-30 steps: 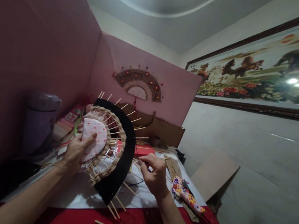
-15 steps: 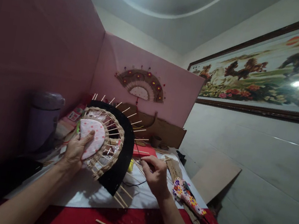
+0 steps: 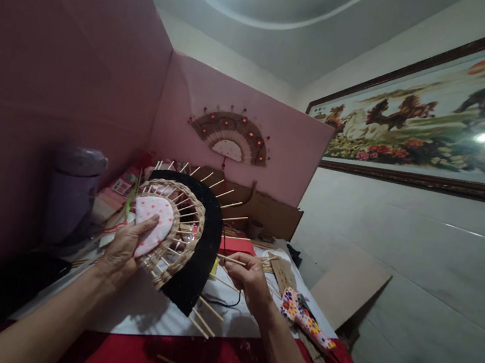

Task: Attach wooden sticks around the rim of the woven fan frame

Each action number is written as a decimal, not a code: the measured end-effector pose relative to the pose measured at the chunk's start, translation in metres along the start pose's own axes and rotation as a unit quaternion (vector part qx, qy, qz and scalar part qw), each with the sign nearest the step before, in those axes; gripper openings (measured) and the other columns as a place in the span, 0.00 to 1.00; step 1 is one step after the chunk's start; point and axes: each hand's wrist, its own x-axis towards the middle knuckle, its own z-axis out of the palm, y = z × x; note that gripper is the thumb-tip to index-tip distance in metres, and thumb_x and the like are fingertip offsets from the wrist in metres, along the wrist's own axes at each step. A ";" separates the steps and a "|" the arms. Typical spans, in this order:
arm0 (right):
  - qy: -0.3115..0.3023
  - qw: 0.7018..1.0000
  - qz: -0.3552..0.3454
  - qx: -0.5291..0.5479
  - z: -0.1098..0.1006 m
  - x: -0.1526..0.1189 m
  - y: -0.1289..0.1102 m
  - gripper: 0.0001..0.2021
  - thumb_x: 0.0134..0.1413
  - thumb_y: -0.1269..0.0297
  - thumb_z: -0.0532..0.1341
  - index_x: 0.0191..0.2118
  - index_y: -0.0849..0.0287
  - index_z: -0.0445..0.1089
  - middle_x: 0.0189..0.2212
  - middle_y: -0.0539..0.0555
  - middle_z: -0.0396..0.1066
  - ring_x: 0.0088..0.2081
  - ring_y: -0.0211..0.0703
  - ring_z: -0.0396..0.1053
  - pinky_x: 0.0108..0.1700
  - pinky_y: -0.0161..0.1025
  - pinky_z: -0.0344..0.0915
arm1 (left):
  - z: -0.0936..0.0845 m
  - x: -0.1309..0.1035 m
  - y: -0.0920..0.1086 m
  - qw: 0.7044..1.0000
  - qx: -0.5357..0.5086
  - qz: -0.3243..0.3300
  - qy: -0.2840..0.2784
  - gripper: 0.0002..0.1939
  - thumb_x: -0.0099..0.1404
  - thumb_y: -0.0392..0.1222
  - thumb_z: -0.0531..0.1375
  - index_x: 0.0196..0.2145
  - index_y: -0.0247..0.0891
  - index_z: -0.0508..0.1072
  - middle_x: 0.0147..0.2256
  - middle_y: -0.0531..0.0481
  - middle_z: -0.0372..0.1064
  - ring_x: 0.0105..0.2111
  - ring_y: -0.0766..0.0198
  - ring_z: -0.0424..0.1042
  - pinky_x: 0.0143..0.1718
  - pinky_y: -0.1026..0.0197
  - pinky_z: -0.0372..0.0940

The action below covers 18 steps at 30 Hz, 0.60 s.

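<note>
A half-round fan frame [image 3: 211,235] of thin wooden sticks is held up in front of me, with a wide black band and braided tan cord woven across it. My left hand [image 3: 125,248] grips its white, red-dotted centre, thumb on the front face. Just beyond the outer right edge of the black band, my right hand [image 3: 249,279] pinches a thin black cord [image 3: 228,305], which loops down below the fingers. A protruding stick [image 3: 233,260] passes right by those fingertips. Where the cord meets the band is too fine to follow.
A flower-patterned glue gun [image 3: 305,321] with a black cable lies at the right on the white sheet [image 3: 120,323]. Red cloth [image 3: 124,360] covers the front, with a loose stick on it. A finished fan [image 3: 231,136] hangs on the pink panel; a lidded bin [image 3: 72,196] stands left.
The fan frame has shifted slightly right and down with my left hand. My right fingers have come in beside a stick at the band's edge, and the cord beneath hangs in a looser loop.
</note>
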 end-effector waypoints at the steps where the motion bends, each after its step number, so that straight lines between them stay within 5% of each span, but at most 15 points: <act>1: -0.002 1.000 0.000 -0.007 0.000 0.000 0.001 0.08 0.41 0.63 0.62 0.25 0.63 0.71 0.12 0.43 0.51 0.15 0.27 0.41 0.18 0.31 0.36 | 0.000 0.000 0.000 1.000 0.006 -0.008 -0.021 0.10 0.52 0.29 0.59 0.34 0.30 0.72 0.25 0.43 0.74 0.23 0.58 0.73 0.27 0.53 0.71; 13: 0.023 0.995 -0.028 -0.097 0.005 -0.001 0.001 0.08 0.40 0.62 0.63 0.26 0.61 0.75 0.15 0.47 0.60 0.17 0.29 0.48 0.18 0.30 0.43 | -0.001 0.005 -0.004 1.000 0.006 0.026 0.002 0.10 0.54 0.30 0.57 0.36 0.31 0.72 0.25 0.44 0.74 0.22 0.60 0.73 0.28 0.56 0.70; 18: 0.015 0.994 -0.021 -0.110 0.002 0.001 0.002 0.12 0.44 0.58 0.61 0.21 0.63 0.73 0.11 0.45 0.52 0.16 0.29 0.45 0.18 0.31 0.41 | -0.005 0.011 -0.005 0.997 0.011 0.075 0.025 0.12 0.54 0.30 0.58 0.38 0.34 0.71 0.25 0.48 0.73 0.22 0.65 0.71 0.30 0.59 0.69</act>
